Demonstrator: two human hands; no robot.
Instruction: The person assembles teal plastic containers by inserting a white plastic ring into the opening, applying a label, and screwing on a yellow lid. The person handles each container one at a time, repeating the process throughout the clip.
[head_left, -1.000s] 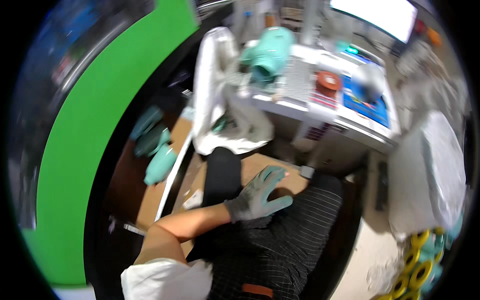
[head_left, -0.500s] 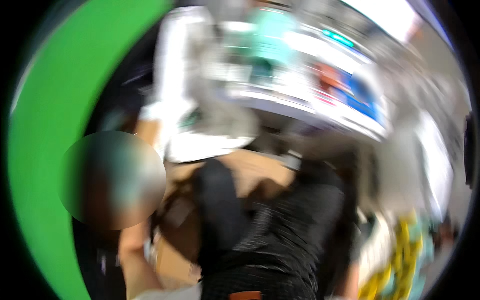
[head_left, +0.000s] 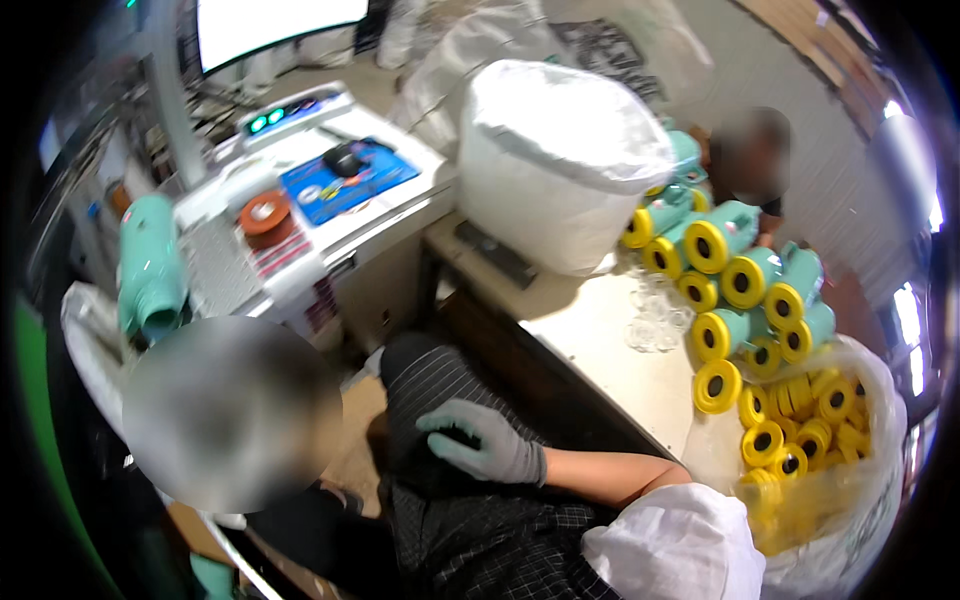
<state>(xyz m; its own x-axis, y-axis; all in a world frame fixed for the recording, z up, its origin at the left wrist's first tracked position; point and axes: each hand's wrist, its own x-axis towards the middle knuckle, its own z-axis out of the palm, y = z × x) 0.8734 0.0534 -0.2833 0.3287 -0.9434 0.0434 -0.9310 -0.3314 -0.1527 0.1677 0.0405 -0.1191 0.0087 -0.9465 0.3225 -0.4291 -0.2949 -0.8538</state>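
Note:
My right hand (head_left: pixel 485 447), in a grey-green glove, rests on my dark, checked trouser leg (head_left: pixel 500 515). Its fingers are loosely bent and apart, with nothing visible in them. My left hand does not show; a round blurred patch covers the left side. Beside that patch, a teal bottle-shaped housing (head_left: pixel 153 265) stands with its opening facing down toward me. On the white worktop (head_left: pixel 600 345) to my right lie several teal housings with handles and yellow ringed ends (head_left: pixel 742 280). A clear plastic bag (head_left: pixel 850 545) next to them holds many yellow rings with dark centres (head_left: pixel 790 460).
A large white lined bin (head_left: pixel 560 170) stands on the worktop, beside clear plastic pieces (head_left: pixel 657 315). The desk ahead carries a blue mat (head_left: pixel 350 180), a mouse (head_left: pixel 343 160), an orange-brown roll (head_left: pixel 265 218) and a bright monitor (head_left: pixel 275 25). Another person (head_left: pixel 740 190) is behind the housings.
My view has swung to the right, bringing the housings and yellow rings well into sight. The left forearm has left the picture. My right gloved hand now shows on my leg.

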